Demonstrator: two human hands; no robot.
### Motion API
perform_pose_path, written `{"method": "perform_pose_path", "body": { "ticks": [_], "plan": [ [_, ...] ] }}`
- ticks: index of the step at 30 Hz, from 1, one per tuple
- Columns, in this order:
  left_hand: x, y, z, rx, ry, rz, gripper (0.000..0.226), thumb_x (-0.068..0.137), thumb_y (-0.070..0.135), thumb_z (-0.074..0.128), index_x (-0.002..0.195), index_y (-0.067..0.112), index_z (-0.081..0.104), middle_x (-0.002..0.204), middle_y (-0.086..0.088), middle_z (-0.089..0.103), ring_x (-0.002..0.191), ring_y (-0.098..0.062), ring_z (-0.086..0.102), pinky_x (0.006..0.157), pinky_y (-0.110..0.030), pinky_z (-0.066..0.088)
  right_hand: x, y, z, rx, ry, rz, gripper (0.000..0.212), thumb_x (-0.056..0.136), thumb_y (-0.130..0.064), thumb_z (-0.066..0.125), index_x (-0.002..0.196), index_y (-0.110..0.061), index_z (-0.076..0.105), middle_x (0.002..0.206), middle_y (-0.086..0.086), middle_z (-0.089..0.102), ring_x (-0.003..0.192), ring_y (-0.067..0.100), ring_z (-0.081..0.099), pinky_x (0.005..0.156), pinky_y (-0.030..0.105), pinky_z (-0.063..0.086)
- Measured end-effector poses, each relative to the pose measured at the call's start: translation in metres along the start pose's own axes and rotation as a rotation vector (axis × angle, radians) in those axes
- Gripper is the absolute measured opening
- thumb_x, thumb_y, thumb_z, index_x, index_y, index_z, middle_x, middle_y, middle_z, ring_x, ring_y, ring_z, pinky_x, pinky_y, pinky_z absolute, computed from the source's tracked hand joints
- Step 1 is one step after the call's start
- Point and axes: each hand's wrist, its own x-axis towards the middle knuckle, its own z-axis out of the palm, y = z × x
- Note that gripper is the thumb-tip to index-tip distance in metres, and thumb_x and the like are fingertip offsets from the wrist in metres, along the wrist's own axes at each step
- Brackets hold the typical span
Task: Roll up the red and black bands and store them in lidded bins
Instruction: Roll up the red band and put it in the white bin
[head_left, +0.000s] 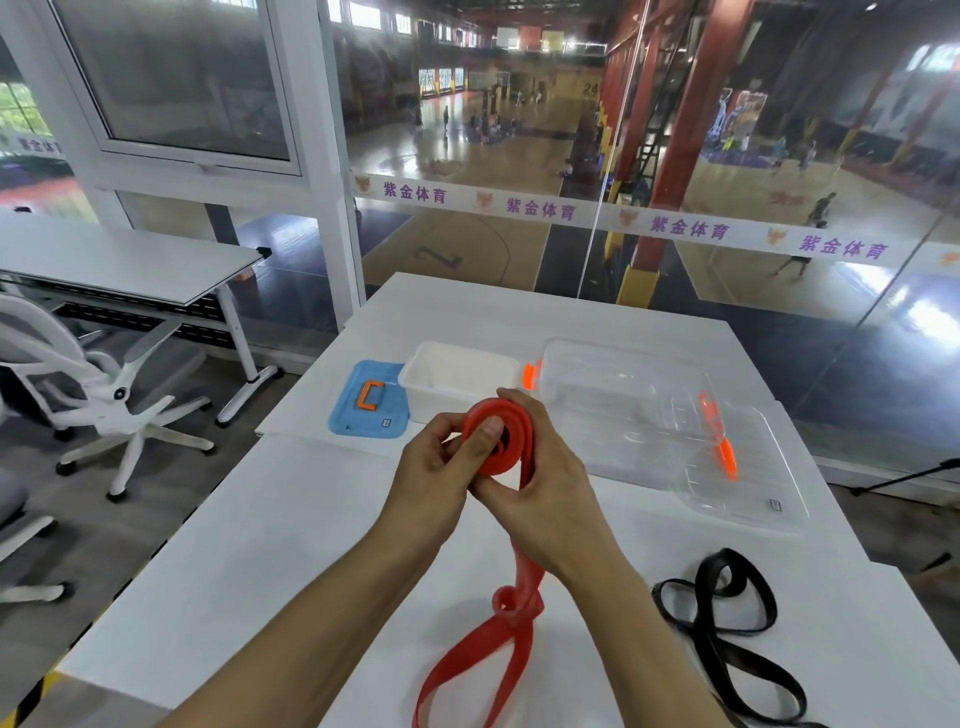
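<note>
The red band (511, 597) is partly wound into a coil held above the white table (291, 519). My left hand (431, 478) pinches the coil with its thumb pressed on the front. From the right, my right hand (540, 493) wraps around the coil. The band's loose tail hangs down between my forearms and trails off the near edge. Untouched, the black band (727, 623) lies in loose loops on the table at the right. An opaque white bin (460, 379) stands open behind my hands, its blue lid (369, 400) lying flat to its left.
A clear plastic bin (618, 410) with orange latches sits at the back right, its clear lid (743, 467) beside it. Glass panels rise behind the table. White office chairs (104, 384) and another desk stand to the left.
</note>
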Motion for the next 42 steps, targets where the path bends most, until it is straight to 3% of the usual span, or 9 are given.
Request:
{"method": "perform_pose_path", "body": {
  "ticks": [3, 6, 13, 17, 19, 25, 34, 39, 42],
  "plan": [
    [-0.002, 0.000, -0.001, 0.021, -0.050, -0.008, 0.046, 0.076, 0.048, 0.068, 0.110, 0.016, 0.069, 0.089, 0.006, 0.079, 0.086, -0.003, 0.073, 0.080, -0.018, 0.056, -0.007, -0.001, 0.005, 0.050, 0.083, -0.001, 0.068, 0.084, -0.046, 0.077, 0.139, -0.052, 0.038, 0.137, -0.027, 0.057, 0.122, 0.004, 0.061, 0.104, 0.034, 0.054],
    [0.000, 0.001, -0.011, 0.044, -0.100, -0.060, 0.050, 0.072, 0.045, 0.075, 0.107, 0.010, 0.069, 0.087, -0.003, 0.079, 0.086, -0.014, 0.075, 0.090, -0.033, 0.058, -0.008, 0.000, 0.002, 0.009, 0.065, -0.015, 0.063, 0.081, -0.045, 0.079, 0.134, -0.051, 0.045, 0.124, -0.031, 0.062, 0.114, -0.001, 0.063, 0.097, 0.027, 0.056],
    [0.009, 0.013, -0.044, 0.293, -0.379, -0.122, 0.045, 0.080, 0.038, 0.077, 0.120, 0.020, 0.067, 0.111, -0.002, 0.077, 0.105, -0.017, 0.073, 0.091, -0.034, 0.060, 0.000, 0.002, -0.024, -0.325, -0.329, -0.107, 0.093, 0.084, -0.034, 0.080, 0.148, -0.069, 0.021, 0.125, -0.016, 0.063, 0.111, 0.008, 0.060, 0.099, 0.034, 0.053],
    [0.008, 0.016, -0.045, 0.395, -0.399, -0.049, 0.025, 0.084, 0.025, 0.078, 0.109, 0.023, 0.074, 0.104, 0.000, 0.079, 0.100, -0.015, 0.074, 0.085, -0.028, 0.061, 0.000, -0.003, -0.024, -0.412, -0.418, -0.115, 0.101, 0.088, -0.029, 0.076, 0.150, -0.069, 0.007, 0.127, -0.008, 0.060, 0.114, 0.014, 0.058, 0.100, 0.035, 0.051],
    [0.006, 0.015, -0.043, 0.364, -0.348, 0.003, 0.026, 0.079, 0.024, 0.081, 0.104, 0.018, 0.075, 0.099, -0.002, 0.080, 0.095, -0.018, 0.076, 0.081, -0.028, 0.061, 0.000, -0.003, -0.025, -0.358, -0.394, -0.096, 0.102, 0.086, -0.027, 0.078, 0.152, -0.065, 0.011, 0.132, -0.013, 0.059, 0.116, 0.009, 0.058, 0.101, 0.030, 0.050],
    [-0.001, 0.014, -0.029, 0.196, -0.179, 0.124, 0.036, 0.070, 0.033, 0.078, 0.103, 0.019, 0.074, 0.097, -0.003, 0.080, 0.092, -0.019, 0.076, 0.079, -0.026, 0.061, 0.002, 0.002, -0.036, -0.051, -0.267, -0.036, 0.077, 0.081, -0.011, 0.077, 0.134, -0.054, 0.043, 0.085, -0.009, 0.061, 0.069, 0.009, 0.058, 0.072, 0.025, 0.055],
    [0.001, 0.017, -0.010, -0.016, 0.014, 0.124, 0.038, 0.067, 0.040, 0.076, 0.101, 0.023, 0.073, 0.096, 0.002, 0.079, 0.095, -0.016, 0.076, 0.073, -0.025, 0.061, -0.002, 0.008, -0.015, 0.109, -0.074, -0.045, 0.087, 0.081, -0.032, 0.086, 0.148, -0.053, 0.034, 0.128, -0.037, 0.055, 0.120, -0.004, 0.060, 0.101, 0.019, 0.051],
    [-0.001, 0.012, 0.000, -0.103, 0.030, 0.004, 0.054, 0.071, 0.053, 0.069, 0.112, 0.018, 0.069, 0.098, 0.000, 0.080, 0.096, -0.016, 0.076, 0.083, -0.030, 0.060, -0.008, 0.002, 0.005, -0.008, 0.103, -0.043, 0.092, 0.082, -0.051, 0.078, 0.153, -0.054, 0.020, 0.147, -0.028, 0.049, 0.124, -0.003, 0.056, 0.101, 0.016, 0.047],
    [-0.003, 0.006, -0.002, -0.114, -0.027, -0.087, 0.052, 0.077, 0.052, 0.065, 0.115, 0.015, 0.065, 0.099, -0.005, 0.079, 0.098, -0.021, 0.076, 0.084, -0.032, 0.059, -0.006, 0.007, 0.005, -0.041, 0.129, -0.025, 0.084, 0.079, -0.051, 0.081, 0.147, -0.052, 0.032, 0.142, -0.028, 0.053, 0.121, -0.003, 0.056, 0.101, 0.018, 0.048]
  ]
}}
